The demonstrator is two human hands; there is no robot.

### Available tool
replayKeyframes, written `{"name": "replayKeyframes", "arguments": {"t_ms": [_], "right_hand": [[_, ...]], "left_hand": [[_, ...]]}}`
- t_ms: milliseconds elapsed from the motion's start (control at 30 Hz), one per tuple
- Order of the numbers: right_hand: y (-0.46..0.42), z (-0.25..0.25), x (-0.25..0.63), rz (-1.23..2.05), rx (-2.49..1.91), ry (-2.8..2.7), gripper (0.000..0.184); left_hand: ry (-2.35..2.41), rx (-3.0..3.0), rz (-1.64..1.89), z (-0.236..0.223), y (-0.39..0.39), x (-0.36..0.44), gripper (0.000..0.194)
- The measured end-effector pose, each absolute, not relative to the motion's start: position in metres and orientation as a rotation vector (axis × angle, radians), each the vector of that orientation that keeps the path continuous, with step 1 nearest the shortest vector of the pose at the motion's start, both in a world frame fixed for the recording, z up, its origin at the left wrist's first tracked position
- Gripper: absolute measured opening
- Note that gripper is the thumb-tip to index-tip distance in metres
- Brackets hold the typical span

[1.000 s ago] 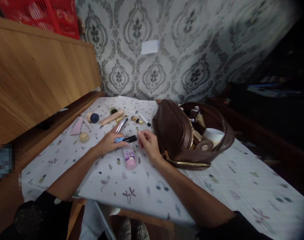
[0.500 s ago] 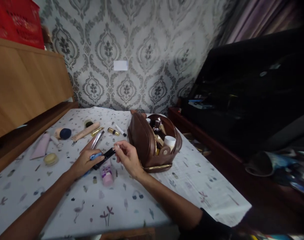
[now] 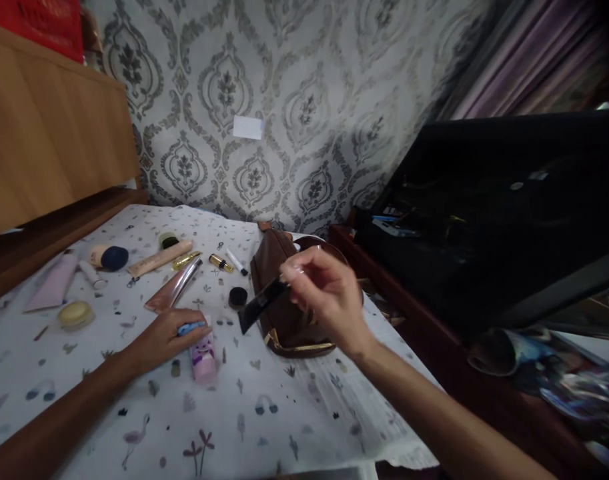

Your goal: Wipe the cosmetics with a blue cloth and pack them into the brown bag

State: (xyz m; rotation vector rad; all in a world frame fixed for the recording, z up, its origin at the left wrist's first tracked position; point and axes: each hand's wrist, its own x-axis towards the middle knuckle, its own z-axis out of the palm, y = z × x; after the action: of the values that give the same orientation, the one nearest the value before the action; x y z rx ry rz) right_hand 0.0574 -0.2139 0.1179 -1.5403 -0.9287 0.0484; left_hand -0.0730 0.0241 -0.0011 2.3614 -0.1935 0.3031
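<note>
My right hand (image 3: 324, 293) is raised over the brown pouch (image 3: 279, 313) and pinches a slim black tube (image 3: 261, 305) by its top end. The tube slants down to the left, in front of the pouch. My left hand (image 3: 161, 337) rests on the patterned cloth (image 3: 134, 400), its fingers closed round a small blue object (image 3: 190, 327). A pink tube (image 3: 203, 353) lies right beside that hand. A small black round lid (image 3: 237, 297) sits on the cloth between the hands.
Several cosmetics lie at the back left: a rose-gold tube (image 3: 173, 292), a beige tube (image 3: 159, 257), gold lipsticks (image 3: 220, 262), a yellow jar (image 3: 75, 313), a pale pink tube (image 3: 51, 291), a dark blue sponge (image 3: 114, 257). Dark furniture (image 3: 484, 220) stands right, a wooden panel (image 3: 49, 147) left.
My right hand has lifted the black tube away from the left hand and carried it up toward the pouch. The left hand keeps the blue object. The view has swung right.
</note>
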Motion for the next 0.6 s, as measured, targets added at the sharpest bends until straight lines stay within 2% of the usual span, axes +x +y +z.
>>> {"name": "replayKeyframes", "arguments": {"t_ms": [167,333,500,600], "right_hand": [[-0.231,0.158,0.082,-0.134,-1.478,-0.820,0.033],[-0.246,0.183,0.117,-0.453,-1.476,-0.843,0.030],[-0.256,0.175,0.150,-0.499,-1.731,-0.865,0.041],[-0.260,0.162,0.163,-0.463,-1.916,-0.907,0.042]], "left_hand": [[-0.206,2.356,0.242,-0.005,0.022,-0.072,0.042],[-0.214,2.366,0.239,-0.008,0.022,-0.072,0.037],[-0.250,2.402,0.300,-0.012,0.019,-0.072,0.037],[-0.218,2.405,0.346,-0.012,0.017,-0.074,0.036]]}}
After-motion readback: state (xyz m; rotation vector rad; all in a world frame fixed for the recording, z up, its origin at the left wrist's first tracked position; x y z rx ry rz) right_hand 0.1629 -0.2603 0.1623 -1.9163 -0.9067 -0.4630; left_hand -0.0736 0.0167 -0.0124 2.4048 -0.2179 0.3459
